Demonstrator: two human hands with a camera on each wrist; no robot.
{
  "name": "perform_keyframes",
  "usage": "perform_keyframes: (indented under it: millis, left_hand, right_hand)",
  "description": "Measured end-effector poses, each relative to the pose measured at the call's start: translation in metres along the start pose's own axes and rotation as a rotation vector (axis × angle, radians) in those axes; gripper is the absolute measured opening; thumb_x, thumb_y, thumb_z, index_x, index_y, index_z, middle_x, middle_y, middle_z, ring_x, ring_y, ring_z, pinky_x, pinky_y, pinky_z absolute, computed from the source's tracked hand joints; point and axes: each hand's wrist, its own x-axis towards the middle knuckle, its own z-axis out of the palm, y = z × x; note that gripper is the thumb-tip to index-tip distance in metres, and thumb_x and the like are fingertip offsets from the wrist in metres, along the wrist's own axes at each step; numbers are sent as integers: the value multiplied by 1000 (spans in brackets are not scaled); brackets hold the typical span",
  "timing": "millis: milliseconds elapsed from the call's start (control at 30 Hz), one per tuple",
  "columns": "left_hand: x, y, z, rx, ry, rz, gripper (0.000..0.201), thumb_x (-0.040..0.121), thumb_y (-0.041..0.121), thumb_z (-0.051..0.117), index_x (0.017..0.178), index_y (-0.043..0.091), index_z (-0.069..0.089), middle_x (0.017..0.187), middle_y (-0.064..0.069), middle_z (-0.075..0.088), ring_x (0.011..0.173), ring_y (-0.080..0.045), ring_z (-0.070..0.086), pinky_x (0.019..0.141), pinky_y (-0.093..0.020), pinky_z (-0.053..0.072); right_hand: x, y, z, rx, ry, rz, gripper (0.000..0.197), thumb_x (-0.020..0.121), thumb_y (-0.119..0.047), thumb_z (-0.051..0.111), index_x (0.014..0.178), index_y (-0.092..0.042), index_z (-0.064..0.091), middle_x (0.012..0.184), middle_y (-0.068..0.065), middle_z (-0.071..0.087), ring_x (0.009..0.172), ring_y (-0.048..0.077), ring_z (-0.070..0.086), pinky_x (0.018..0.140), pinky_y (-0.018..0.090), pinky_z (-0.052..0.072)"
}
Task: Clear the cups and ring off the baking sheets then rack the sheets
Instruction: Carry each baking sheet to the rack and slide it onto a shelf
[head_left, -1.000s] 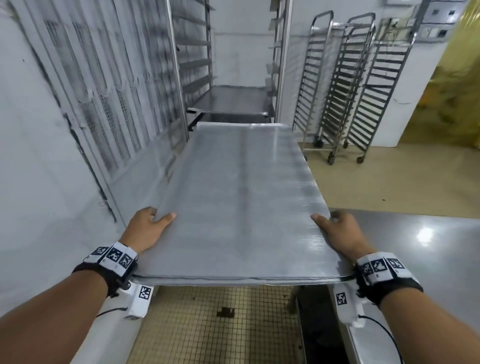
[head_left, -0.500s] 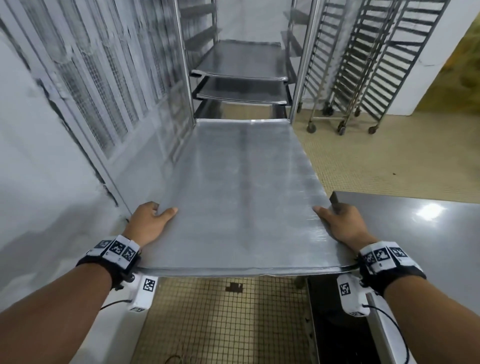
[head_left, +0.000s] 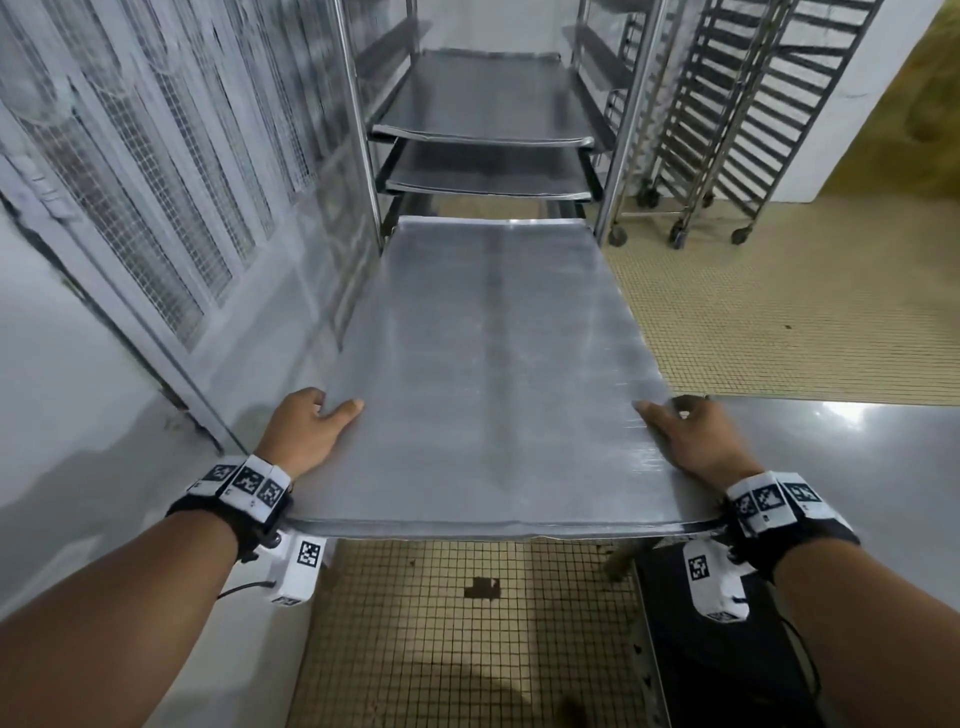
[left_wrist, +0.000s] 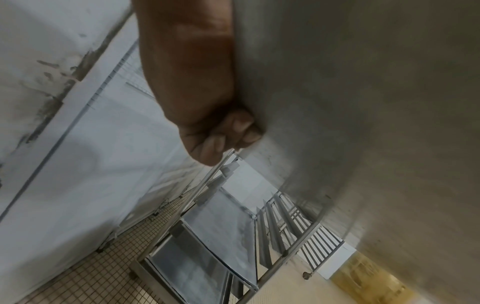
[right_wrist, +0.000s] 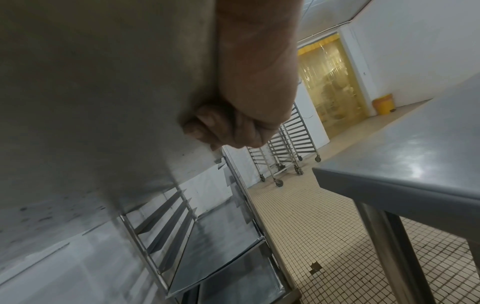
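Since half a second ago the rack (head_left: 613, 124) has come closer and I have dropped the baking sheet (head_left: 488, 364), so its far edge now meets the rack's mouth, just under the two sheets already racked (head_left: 483, 109). I carry it flat and lengthways, my left hand (head_left: 306, 436) on the near left edge and my right hand (head_left: 691, 441) on the near right edge. Each thumb lies on top, and both wrist views show the fingers (left_wrist: 221, 135) curled under the rim, so both hands are closed on the sheet. Gripping near the back corners leaves the whole front free to enter between the uprights, I judge. No cups or ring show on it. The free runners (right_wrist: 166, 214) are seen from beneath; I cannot tell whether the front edge rests on a pair yet. To my right stands the steel surface (head_left: 857, 467), and beyond it spare trolleys (head_left: 727, 130).
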Motion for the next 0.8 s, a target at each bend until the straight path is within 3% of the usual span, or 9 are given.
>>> perform_keyframes:
  millis: [67,133,233,300,367,433,467,567,800]
  left_hand:
    - [17,-1,5,23,-14,6,69,79,61,72,77,-7,55,72,-27,63,67,-40,64,58,-39,45]
    - [33,0,9,23,-17,0,75,73,70,67,80,-4,56,72,-25,63,69,-39,64,61,-42,48]
    - [55,-3,20,57,-22,13,81,64,82,58,77,2,58,69,-15,65,68,-32,65,63,-41,49]
    - [73,-2,29,46,-23,0,80,62,84,62,75,5,60,71,-8,69,67,-25,67,65,-42,52]
    - [86,0,34,32,-22,0,75,63,80,68,74,6,61,73,-6,70,69,-23,68,66,-42,53]
    - [96,3,41,44,-32,4,68,67,74,72,76,7,63,76,-5,71,73,-23,69,68,-41,54]
    - [136,-4,55,25,-17,-57,71,66,76,71,79,6,64,79,-8,72,75,-24,70,70,-43,55]
    - [143,-1,59,-17,-40,-58,87,61,86,67,86,3,64,87,-14,73,80,-28,71,75,-51,58]
    - [195,15,83,-22,-31,-88,63,62,74,72,82,15,63,88,0,72,80,-16,69,69,-31,51]
  right_hand:
    - [13,-2,8,-14,-4,-1,50,88,-58,64,71,-11,61,64,-2,63,63,17,60,59,30,39]
    - [27,-4,18,-11,-11,6,51,90,-59,59,72,-11,63,66,-1,66,67,19,62,67,32,41]
    - [54,-6,33,28,-39,25,58,84,-65,64,75,-7,65,70,4,69,70,20,64,68,33,44]
    - [74,-3,41,0,-59,41,64,76,-72,67,82,-8,64,80,5,69,76,23,64,69,35,46]
    - [87,4,44,-25,-57,40,65,77,-71,66,89,-8,62,88,7,67,81,26,62,71,35,42]
    - [101,3,46,-28,-76,66,68,77,-72,65,95,-7,62,94,8,67,85,29,62,74,36,44]
    - [157,-5,58,-42,-116,69,69,77,-73,65,99,-7,62,96,9,67,87,29,62,76,37,45]
    - [162,-3,59,-10,-111,89,71,75,-74,66,102,-8,63,99,8,69,90,30,65,81,40,51]
    - [223,-4,69,5,-123,133,73,72,-77,66,106,-12,63,102,5,71,91,27,67,87,46,55]
